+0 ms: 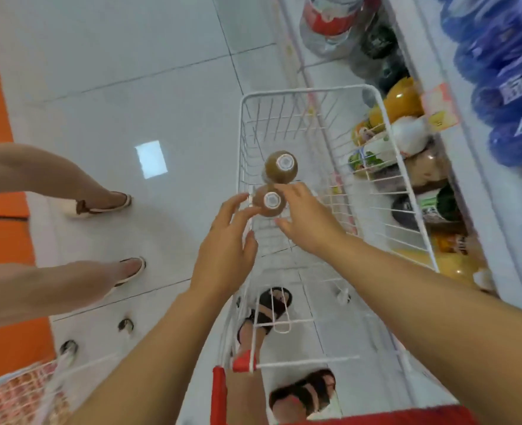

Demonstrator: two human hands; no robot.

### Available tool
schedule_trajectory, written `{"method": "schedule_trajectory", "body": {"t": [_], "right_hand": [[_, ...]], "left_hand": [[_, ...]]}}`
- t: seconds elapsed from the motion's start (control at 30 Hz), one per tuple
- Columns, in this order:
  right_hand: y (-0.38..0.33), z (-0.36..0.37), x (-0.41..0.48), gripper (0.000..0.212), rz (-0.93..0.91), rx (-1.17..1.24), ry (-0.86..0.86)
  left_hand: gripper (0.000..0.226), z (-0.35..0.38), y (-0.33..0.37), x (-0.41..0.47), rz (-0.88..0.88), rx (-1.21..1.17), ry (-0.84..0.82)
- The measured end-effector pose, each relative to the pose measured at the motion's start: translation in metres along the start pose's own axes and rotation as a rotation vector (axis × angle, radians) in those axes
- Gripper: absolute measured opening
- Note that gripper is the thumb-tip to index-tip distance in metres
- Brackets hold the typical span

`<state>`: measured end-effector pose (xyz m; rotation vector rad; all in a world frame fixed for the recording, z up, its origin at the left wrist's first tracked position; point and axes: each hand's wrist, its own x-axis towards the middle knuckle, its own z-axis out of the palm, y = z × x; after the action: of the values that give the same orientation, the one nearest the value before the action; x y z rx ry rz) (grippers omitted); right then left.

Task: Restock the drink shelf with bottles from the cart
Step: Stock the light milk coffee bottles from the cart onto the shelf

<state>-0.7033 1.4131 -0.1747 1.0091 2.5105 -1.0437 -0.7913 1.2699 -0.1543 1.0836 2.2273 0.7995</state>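
Brown bottle (270, 200) between left fingers (235, 201) and right fingers (288, 189), in cart (302, 89).

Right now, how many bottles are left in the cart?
2. The near bottle stands between the left hand and right hand; the far bottle stands just beyond, both in the cart. None look hidden.

left arm (149, 348) in from 7 o'clock, right arm (422, 286) from 4, both stretched out. left hand (222, 250) loose, spread, pointing 1 o'clock. right hand (305, 222) splayed wide, pointing 10.
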Motion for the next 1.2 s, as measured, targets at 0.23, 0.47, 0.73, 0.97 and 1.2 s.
{"method": "schedule_trajectory", "body": {"t": [0.23,0.47,0.73,0.97,1.2], "right_hand": [[0.008,0.042,0.039,0.034,-0.023,0.086,0.126],[0.028,0.002,-0.019,0.022,0.132,0.315,0.193],[0.038,-0.061,-0.095,0.035,0.208,0.319,0.386],[0.051,-0.076,-0.108,0.033,0.257,0.387,0.531],[0.02,-0.139,-0.173,0.03,0.228,0.467,0.726]], "left_hand": [[0.04,0.016,-0.013,-0.001,0.014,0.02,0.005],[0.04,0.011,-0.003,0.008,0.109,0.279,0.131],[0.047,0.03,0.035,0.111,0.1,0.489,-0.161],[0.019,0.052,0.035,0.128,0.078,0.598,-0.22],[0.017,-0.005,0.133,0.048,0.216,0.196,-0.072]]}}
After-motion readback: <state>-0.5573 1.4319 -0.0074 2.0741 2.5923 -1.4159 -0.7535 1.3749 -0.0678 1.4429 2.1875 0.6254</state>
